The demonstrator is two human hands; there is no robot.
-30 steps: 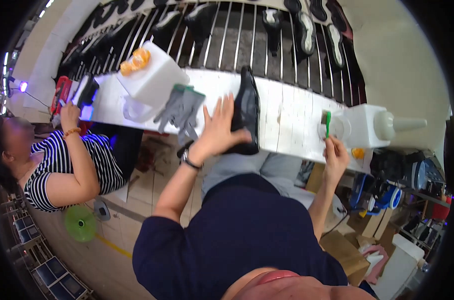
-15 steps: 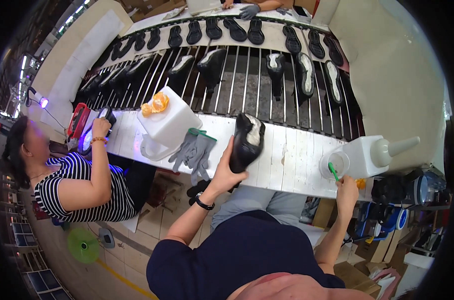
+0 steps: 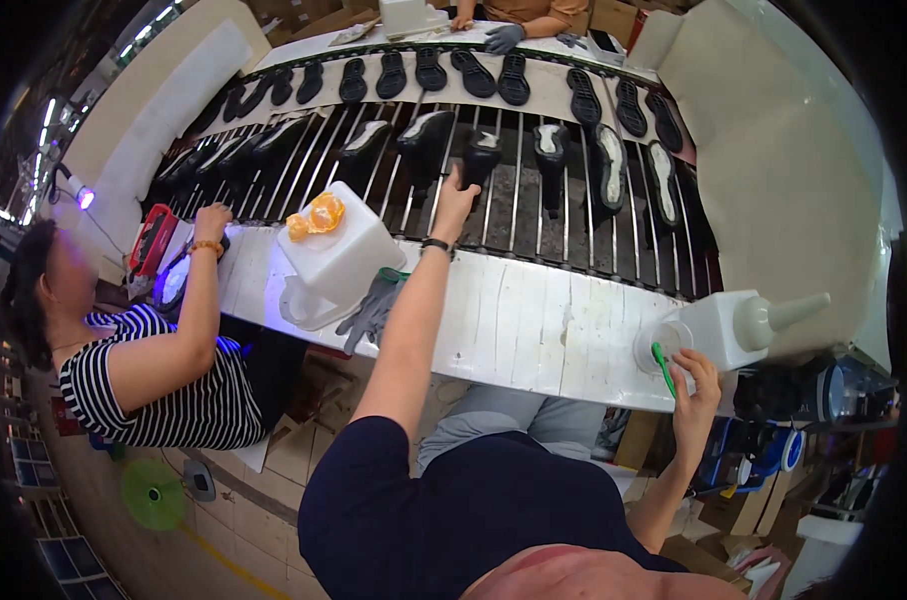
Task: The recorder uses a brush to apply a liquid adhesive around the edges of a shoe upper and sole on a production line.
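I take the white workbench (image 3: 514,320) as my landmark. My left hand (image 3: 457,203) reaches past its far edge onto the rack of metal bars (image 3: 534,210) behind it, fingers stretched out and touching a black shoe (image 3: 479,155) that stands there with its pale inside facing up — I cannot tell whether the fingers are closed round the shoe or only resting against it. My right hand (image 3: 696,385) sits at the bench's near right corner, clamped on a green brush (image 3: 664,368) whose tip pokes up toward the round mouth of a white glue container (image 3: 724,328) lying on its side there. On the bench's left part stands a white plastic jug (image 3: 344,255) with an orange rag (image 3: 317,215) on top, and a grey glove (image 3: 374,308) lies just beside it. At the bench's left end sits a person in a striped shirt (image 3: 154,385), one hand (image 3: 212,222) up on the surface. Beyond the rack — black soles (image 3: 434,72) in a row on a far table.
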